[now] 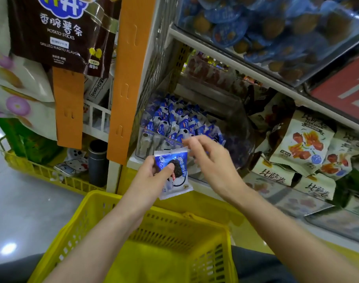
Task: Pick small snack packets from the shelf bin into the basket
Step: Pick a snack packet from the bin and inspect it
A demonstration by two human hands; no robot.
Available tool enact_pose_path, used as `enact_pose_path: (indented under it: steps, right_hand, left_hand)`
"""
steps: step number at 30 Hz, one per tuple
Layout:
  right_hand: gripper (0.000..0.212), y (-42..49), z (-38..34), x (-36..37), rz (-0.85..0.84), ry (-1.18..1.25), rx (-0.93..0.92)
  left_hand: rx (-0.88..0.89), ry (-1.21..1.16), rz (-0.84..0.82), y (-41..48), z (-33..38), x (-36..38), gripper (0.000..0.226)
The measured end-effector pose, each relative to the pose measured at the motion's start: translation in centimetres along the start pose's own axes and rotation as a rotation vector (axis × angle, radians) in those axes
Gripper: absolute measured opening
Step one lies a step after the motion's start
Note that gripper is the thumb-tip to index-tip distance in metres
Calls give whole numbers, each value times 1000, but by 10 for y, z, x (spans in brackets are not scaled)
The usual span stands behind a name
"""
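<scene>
A potato sticks bag [58,33] hangs beside an orange strip [125,78]. Above the yellow basket [113,201], the left hand [154,174] grips a blue cookie packet [174,172] before the clear bin [174,123]. The right hand [211,160] hovers alongside, loosely curled and empty.

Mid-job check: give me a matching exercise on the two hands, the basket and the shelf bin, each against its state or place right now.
Things:
1. left hand
2. right hand
3. basket
4. bin

States:
A. yellow, lowest in the view
B. grips a blue-and-white packet
C. clear-walled, full of small blue-and-white packets
D. fingers loose, over the bin's front edge, nothing visibly held

Pairs: 1-B, 2-D, 3-A, 4-C
</scene>
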State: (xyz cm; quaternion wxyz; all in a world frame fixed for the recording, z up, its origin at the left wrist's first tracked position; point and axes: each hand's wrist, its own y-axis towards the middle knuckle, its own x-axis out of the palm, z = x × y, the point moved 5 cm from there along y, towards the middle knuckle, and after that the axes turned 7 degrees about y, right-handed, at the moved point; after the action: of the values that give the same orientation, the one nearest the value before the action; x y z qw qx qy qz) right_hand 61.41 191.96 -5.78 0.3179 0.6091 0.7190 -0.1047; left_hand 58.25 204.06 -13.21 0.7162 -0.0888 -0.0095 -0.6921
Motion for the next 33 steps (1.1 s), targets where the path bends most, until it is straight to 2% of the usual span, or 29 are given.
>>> enact_pose_path:
  steps: [2, 6, 10, 13, 15, 18, 21, 23, 25, 28, 30, 33]
  right_hand:
    - [15, -15, 5, 9, -48, 72, 53]
    - [6, -24, 24, 8, -21, 241, 156]
    - [18, -33, 42, 14, -47, 374, 191]
    - [21, -39, 53, 21, -67, 432, 200]
    - [21, -40, 55, 23, -86, 388, 155]
    - [15, -42, 49, 20, -9, 40, -72]
    - [5, -44, 45, 19, 23, -78, -161]
    - [11, -45, 51, 19, 40, 10, -74]
    - [16, -45, 56, 20, 55, 106, 71]
    - [17, -46, 59, 22, 47, 272, 233]
    - [16, -46, 58, 21, 59, 347, 268]
    - [11, -50, 53, 17, 92, 292, 187]
  left_hand:
    - [9, 33, -17, -2, -4, 3, 12]
    - [4, 107, -82, -7, -10, 8, 18]
    - [26, 133, -69, -8, -13, 9, 7]
    - [52, 191, -35, -8, -15, 10, 15]
    - [52, 212, -13, -8, -16, 10, 21]
    - [-12, 184, -10, -8, -24, 9, 31]
    - [-52, 131, -5, -9, -28, 10, 21]
    - [16, 140, 65, -9, -24, 7, 11]
    - [135, 207, 131, -10, -17, 4, 14]
    - [285, 316, 124, -15, -9, 4, 19]
    - [362, 406, 97, -19, -5, 7, 19]
    - [350, 396, 42, -21, -5, 8, 11]
